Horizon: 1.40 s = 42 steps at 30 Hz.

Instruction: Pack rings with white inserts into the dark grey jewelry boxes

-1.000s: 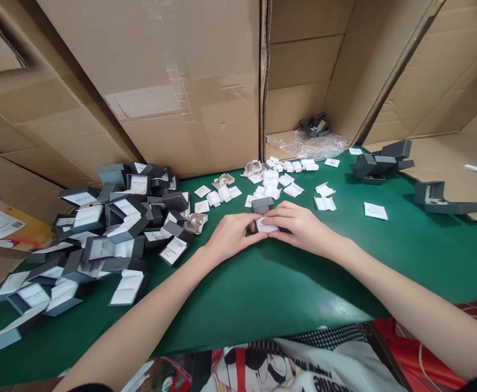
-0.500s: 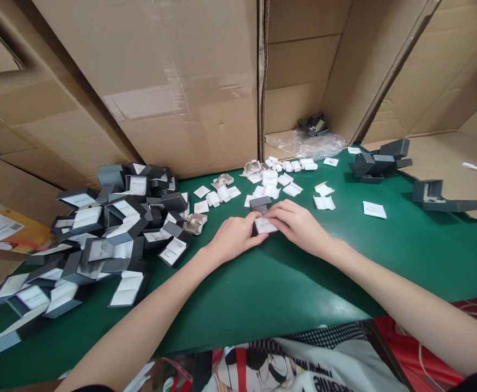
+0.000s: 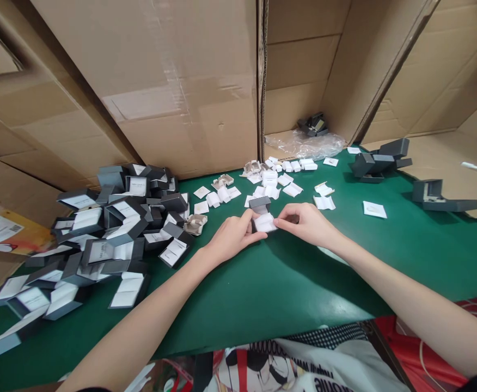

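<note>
A small dark grey jewelry box (image 3: pixel 260 204) stands with its lid raised in the middle of the green table. My left hand (image 3: pixel 232 235) grips it from the left, thumb along the front side. Inside the box sits a white insert (image 3: pixel 265 222), its top facing up. My right hand (image 3: pixel 304 223) is at the box's right side, thumb and forefinger pinched at the edge of that insert. Just behind the box lie several loose white card inserts (image 3: pixel 269 178).
Many open grey boxes (image 3: pixel 114 249) are heaped on the left of the green table (image 3: pixel 258 294). More boxes (image 3: pixel 379 160) stand at the right by a cardboard sheet (image 3: pixel 446 163). Tall cardboard cartons (image 3: pixel 181 81) wall off the back, with plastic wrap (image 3: pixel 304 142) in one.
My right hand has drawn back slightly to the right, from over the box to its right edge. More of the white insert shows. My left hand keeps its grip.
</note>
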Motion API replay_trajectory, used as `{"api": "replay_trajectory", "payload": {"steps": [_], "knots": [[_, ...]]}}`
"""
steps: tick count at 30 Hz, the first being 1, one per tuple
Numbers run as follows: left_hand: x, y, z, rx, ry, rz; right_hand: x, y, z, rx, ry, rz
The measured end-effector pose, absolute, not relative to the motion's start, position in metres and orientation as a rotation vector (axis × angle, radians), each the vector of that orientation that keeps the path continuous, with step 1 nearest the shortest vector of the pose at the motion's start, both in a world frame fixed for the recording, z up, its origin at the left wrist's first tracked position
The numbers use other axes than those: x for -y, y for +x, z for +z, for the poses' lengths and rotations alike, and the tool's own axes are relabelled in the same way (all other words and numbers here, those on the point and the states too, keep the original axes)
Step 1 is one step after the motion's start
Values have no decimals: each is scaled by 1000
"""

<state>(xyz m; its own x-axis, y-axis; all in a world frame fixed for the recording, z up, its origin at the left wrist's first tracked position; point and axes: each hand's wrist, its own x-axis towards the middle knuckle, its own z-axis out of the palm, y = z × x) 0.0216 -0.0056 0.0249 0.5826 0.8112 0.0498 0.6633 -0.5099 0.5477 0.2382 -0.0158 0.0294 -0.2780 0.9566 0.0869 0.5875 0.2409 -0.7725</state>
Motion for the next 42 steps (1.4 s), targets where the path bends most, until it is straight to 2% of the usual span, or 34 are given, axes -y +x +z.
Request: {"api": "replay_trajectory", "payload": {"steps": [11, 14, 20, 27, 30, 34, 39, 42], "knots": [[-3, 16, 30, -1002, 2013, 451, 17, 233, 26, 1663, -1324, 1359], [-4, 16, 30, -996, 1992, 454, 17, 231, 24, 1689, -1332, 1321], [-4, 16, 31, -1010, 1971, 445, 15, 227, 17, 1827, -1342, 1027], [-6, 15, 29, -1016, 1952, 448, 13, 243, 30, 1677, -1212, 1590], [-6, 14, 29, -1019, 1950, 447, 12, 253, 36, 1707, -1156, 1730], [-6, 14, 29, -1023, 1956, 437, 14, 253, 43, 1822, -1175, 1654], [-5, 15, 31, -1018, 1954, 452, 13, 243, 43, 1790, -1373, 1249], [-4, 15, 32, -1029, 1953, 441, 11, 239, 37, 1695, -1392, 1159]]}}
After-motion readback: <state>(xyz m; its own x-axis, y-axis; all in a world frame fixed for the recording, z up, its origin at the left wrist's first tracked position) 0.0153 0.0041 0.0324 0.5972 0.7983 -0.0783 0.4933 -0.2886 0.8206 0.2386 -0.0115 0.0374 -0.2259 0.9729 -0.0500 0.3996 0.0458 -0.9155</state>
